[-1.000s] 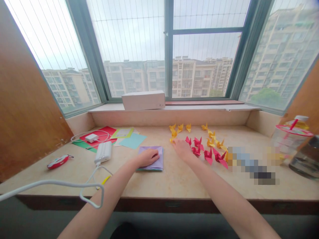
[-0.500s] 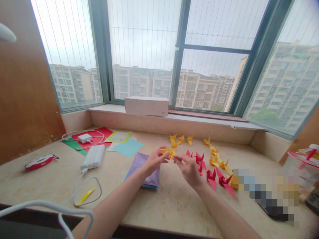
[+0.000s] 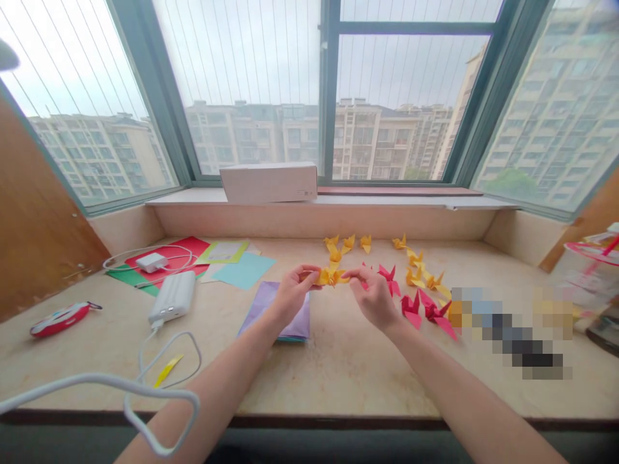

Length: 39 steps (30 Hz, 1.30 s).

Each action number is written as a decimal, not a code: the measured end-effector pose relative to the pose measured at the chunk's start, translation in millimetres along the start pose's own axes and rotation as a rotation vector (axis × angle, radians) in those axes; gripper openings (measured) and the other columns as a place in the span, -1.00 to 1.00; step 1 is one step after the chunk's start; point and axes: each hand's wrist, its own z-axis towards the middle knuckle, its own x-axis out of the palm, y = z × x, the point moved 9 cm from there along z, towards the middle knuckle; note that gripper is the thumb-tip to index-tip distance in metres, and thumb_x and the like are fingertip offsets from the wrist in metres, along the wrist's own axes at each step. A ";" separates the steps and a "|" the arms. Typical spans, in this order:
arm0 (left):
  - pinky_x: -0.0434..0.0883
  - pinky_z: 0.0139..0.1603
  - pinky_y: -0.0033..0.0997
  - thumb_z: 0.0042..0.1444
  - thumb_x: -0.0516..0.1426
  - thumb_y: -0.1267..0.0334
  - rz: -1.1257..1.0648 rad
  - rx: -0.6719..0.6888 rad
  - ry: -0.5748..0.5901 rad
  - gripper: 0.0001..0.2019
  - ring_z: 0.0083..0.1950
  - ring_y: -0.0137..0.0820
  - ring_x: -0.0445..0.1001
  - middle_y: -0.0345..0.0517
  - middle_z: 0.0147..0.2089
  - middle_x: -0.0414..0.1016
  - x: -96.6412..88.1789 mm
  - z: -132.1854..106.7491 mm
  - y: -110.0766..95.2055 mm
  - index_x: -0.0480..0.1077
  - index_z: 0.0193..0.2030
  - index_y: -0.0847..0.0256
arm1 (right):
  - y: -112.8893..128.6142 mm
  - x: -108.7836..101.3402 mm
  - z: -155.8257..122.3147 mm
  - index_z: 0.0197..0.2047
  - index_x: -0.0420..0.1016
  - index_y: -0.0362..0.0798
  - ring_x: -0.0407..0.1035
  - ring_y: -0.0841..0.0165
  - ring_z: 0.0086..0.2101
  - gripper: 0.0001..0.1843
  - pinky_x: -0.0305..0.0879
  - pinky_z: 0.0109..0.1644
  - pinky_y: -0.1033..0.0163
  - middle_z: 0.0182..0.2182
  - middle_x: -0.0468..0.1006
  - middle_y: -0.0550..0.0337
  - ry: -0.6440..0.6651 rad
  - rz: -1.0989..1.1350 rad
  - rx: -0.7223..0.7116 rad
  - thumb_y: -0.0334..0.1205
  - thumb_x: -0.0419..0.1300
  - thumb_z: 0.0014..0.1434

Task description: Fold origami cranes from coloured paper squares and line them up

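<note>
Our two hands meet in the air over the stone counter (image 3: 338,377), with a yellow origami crane (image 3: 330,277) held between them, above the counter and level with our knuckles. Its long axis runs side to side, roughly parallel to the window, so one end points at each hand. Neither hand is clearly nearer: our left hand (image 3: 293,298) comes in from the left and our right hand (image 3: 374,298) from the right, each reaching one end. Both hands are pinching rather than spread. The left fingertips (image 3: 309,274) close on the near-left end, and the right fingertips (image 3: 351,275) on the other, though the paper is too small to show exactly which fold each one grips. Both forearms slope in from the bottom corners, with the wrists lower than the fingers and the palms turned toward each other.

A lilac paper stack (image 3: 273,309) lies just below our left hand. Just beyond the crane, a row of small yellow cranes (image 3: 338,248) curves away to the right, and red cranes (image 3: 411,308) sit just right of our right hand. Further left are a teal paper sheet (image 3: 244,270) and a white power bank (image 3: 173,296) with its cable (image 3: 169,341).
</note>
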 end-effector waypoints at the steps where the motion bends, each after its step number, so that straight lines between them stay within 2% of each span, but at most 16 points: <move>1: 0.48 -0.18 -0.32 0.03 0.29 0.11 0.023 0.016 -0.004 -0.73 -0.26 -0.35 0.56 -0.06 -0.29 0.61 -0.1 -0.2 -2.0 0.48 -0.24 0.27 | 0.0 -1.6 0.7 -0.32 0.57 -0.05 0.45 0.29 -0.31 -0.76 0.33 -0.24 0.23 -0.34 0.63 0.15 -0.003 0.003 0.006 -0.30 0.06 0.11; 8: 0.49 -0.22 -0.33 0.08 0.25 0.12 0.100 0.088 -0.024 -0.70 -0.31 -0.37 0.56 -0.04 -0.29 0.64 -1.5 -0.5 -7.8 0.48 -0.12 0.28 | -7.9 -7.0 1.7 -0.32 0.57 -0.07 0.36 0.34 -0.49 -0.76 0.25 -0.42 0.27 -0.45 0.58 0.17 -0.052 0.002 0.110 -0.25 0.07 0.11; 11: 0.50 -0.22 -0.34 0.13 0.21 0.13 0.218 0.175 -0.021 -0.71 -0.29 -0.35 0.57 -0.03 -0.24 0.64 -1.9 -1.6 -10.3 0.49 -0.09 0.28 | -9.5 -7.2 2.0 -0.19 0.54 -0.07 0.35 0.35 -0.50 -0.76 0.26 -0.44 0.27 -0.44 0.56 0.17 -0.062 0.024 0.110 -0.19 0.10 0.16; 13: 0.51 -0.21 -0.35 0.17 0.17 0.16 0.349 0.255 -0.019 -0.75 -0.28 -0.35 0.58 -0.05 -0.21 0.64 -1.5 -4.4 -15.0 0.51 -0.10 0.24 | -5.7 -8.2 2.7 -0.08 0.49 -0.06 0.41 0.32 -0.42 -0.73 0.35 -0.34 0.24 -0.38 0.56 0.15 -0.064 0.048 0.064 -0.13 0.09 0.22; 15: 0.50 -0.16 -0.35 0.20 0.13 0.21 0.501 0.329 -0.030 -0.79 -0.25 -0.35 0.59 -0.10 -0.19 0.65 -0.7 -8.3 -21.7 0.52 -0.11 0.20 | 3.4 -11.0 2.5 -0.07 0.48 -0.03 0.46 0.26 -0.25 -0.72 0.39 -0.15 0.14 -0.26 0.55 0.09 -0.076 0.018 -0.028 -0.08 0.09 0.27; 18: 0.49 -0.12 -0.36 0.22 0.10 0.28 0.688 0.413 -0.062 -0.82 -0.20 -0.34 0.60 -0.14 -0.19 0.65 1.3 -14.0 -32.3 0.53 -0.14 0.16 | 22.2 -8.0 -2.0 -0.11 0.51 0.01 0.37 0.16 0.01 -0.77 0.29 0.11 0.00 -0.05 0.47 0.01 -0.047 -0.121 -0.222 -0.06 0.18 0.24; 20: 0.49 -0.12 -0.37 0.22 0.10 0.30 0.760 0.454 -0.057 -0.83 -0.19 -0.34 0.60 -0.14 -0.18 0.65 5.1 -16.7 -36.8 0.53 -0.15 0.16 | 30.8 4.0 -7.5 -0.05 0.50 0.05 0.31 0.14 0.09 -0.73 0.23 0.18 -0.03 0.03 0.41 0.01 0.052 -0.193 -0.328 -0.07 0.25 0.20; 23: 0.48 -0.10 -0.39 0.23 0.10 0.31 0.820 0.517 -0.005 -0.84 -0.17 -0.34 0.60 -0.13 -0.17 0.65 13.8 -20.5 -39.5 0.52 -0.16 0.16 | 32.4 18.6 -13.5 -0.01 0.48 0.09 0.34 0.16 0.04 -0.70 0.26 0.15 -0.02 -0.01 0.44 0.06 0.162 -0.257 -0.373 -0.09 0.28 0.19; 27: 0.46 -0.08 -0.38 0.24 0.08 0.30 0.850 0.548 0.051 -0.82 -0.15 -0.33 0.59 -0.14 -0.17 0.65 21.0 -24.1 -38.1 0.52 -0.16 0.13 | 29.5 16.2 -12.1 -0.17 0.50 0.04 0.40 0.20 -0.08 -0.87 0.30 0.05 0.05 -0.14 0.49 0.09 0.118 -0.278 -0.348 -0.12 0.20 0.26; 30: 0.44 -0.07 -0.36 0.24 0.09 0.28 0.812 0.516 0.055 -0.83 -0.16 -0.31 0.58 -0.14 -0.18 0.64 21.0 -24.8 -37.4 0.53 -0.17 0.11 | 25.8 7.0 -8.4 -0.22 0.46 0.01 0.43 0.21 -0.13 -0.84 0.32 0.01 0.07 -0.19 0.52 0.08 0.027 -0.251 -0.309 -0.12 0.13 0.30; 34: 0.42 -0.05 -0.33 0.21 0.13 0.25 0.685 0.459 0.030 -0.86 -0.17 -0.28 0.57 -0.14 -0.20 0.63 17.0 -24.9 -38.8 0.55 -0.21 0.07 | 14.4 -3.2 -4.9 -0.17 0.43 -0.01 0.48 0.23 -0.20 -0.80 0.39 -0.09 0.12 -0.24 0.57 0.08 -0.073 -0.172 -0.181 -0.09 0.07 0.32; 39: 0.40 -0.08 -0.34 0.21 0.12 0.24 0.654 0.442 0.024 -0.86 -0.20 -0.29 0.55 -0.12 -0.26 0.61 16.2 -25.7 -40.0 0.53 -0.23 0.10 | 0.1 -2.8 -2.8 -0.06 0.44 -0.05 0.52 0.23 -0.24 -0.70 0.42 -0.09 0.09 -0.25 0.61 0.05 -0.080 -0.062 -0.033 -0.03 0.08 0.29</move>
